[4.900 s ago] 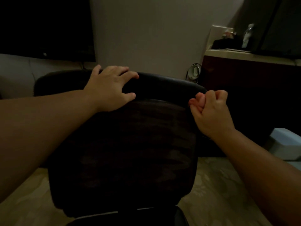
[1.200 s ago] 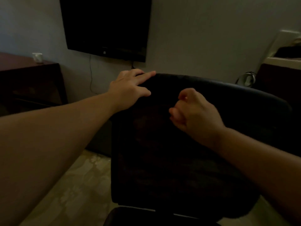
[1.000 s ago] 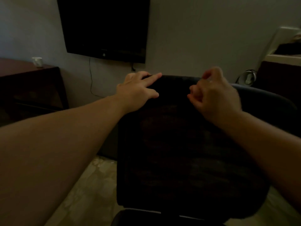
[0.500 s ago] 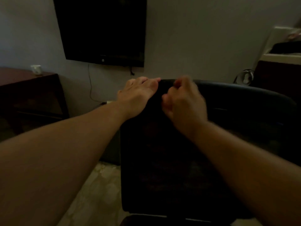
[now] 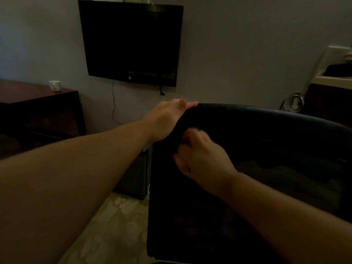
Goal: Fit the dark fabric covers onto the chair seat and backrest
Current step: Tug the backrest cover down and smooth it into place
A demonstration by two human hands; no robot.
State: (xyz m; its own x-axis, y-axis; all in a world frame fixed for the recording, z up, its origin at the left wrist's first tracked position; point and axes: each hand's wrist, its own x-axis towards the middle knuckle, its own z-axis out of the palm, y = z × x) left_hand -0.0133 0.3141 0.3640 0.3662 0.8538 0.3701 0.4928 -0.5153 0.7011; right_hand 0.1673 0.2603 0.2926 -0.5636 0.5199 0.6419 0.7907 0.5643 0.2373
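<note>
Pretty dim room. The left hand [image 5: 167, 119] lies flat over the top left corner of the chair backrest [image 5: 247, 168], fingers stretched along the edge. The right hand [image 5: 202, 159] sits just below it, its grip curled tight, pinching the dark cover [image 5: 190, 216] that's over the backrest's front. TV [image 5: 131, 40] on the wall behind.

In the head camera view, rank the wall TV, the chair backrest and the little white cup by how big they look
1. chair backrest, largest, though nearness to the camera inflates it
2. wall TV
3. white cup, by far the smallest
</note>
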